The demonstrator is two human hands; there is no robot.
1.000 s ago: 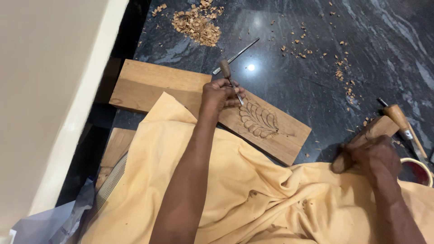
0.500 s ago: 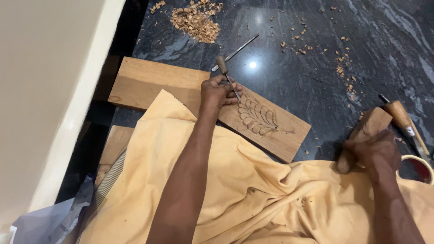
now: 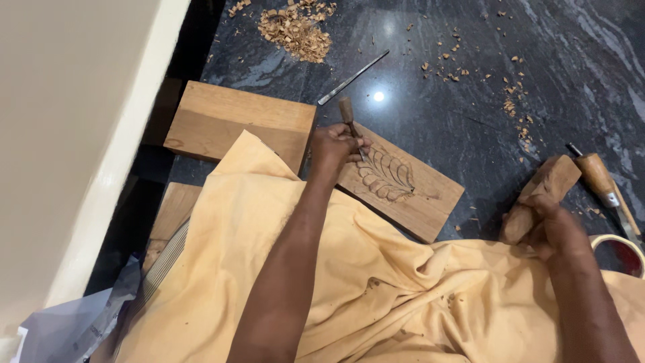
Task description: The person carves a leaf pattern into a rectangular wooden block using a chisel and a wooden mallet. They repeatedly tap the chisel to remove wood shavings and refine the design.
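Shifted slightly since a second ago: wooden mallet (image 3: 537,198) now lower, near the right edge, still clenched in right hand (image 3: 554,228) above the tan cloth (image 3: 376,289). Left hand (image 3: 336,146) wrapped tight around chisel (image 3: 349,119), tip hidden on the carved leaf panel (image 3: 403,181) at centre. Spare chisel (image 3: 603,185) lying far right by a round tin (image 3: 621,252); thin metal rod (image 3: 353,77) and shavings (image 3: 295,30) farther off on dark floor (image 3: 470,101). Likely risk: mallet glancing off the small handle onto knuckles, or panel sliding on polished stone, gouging the leaf.
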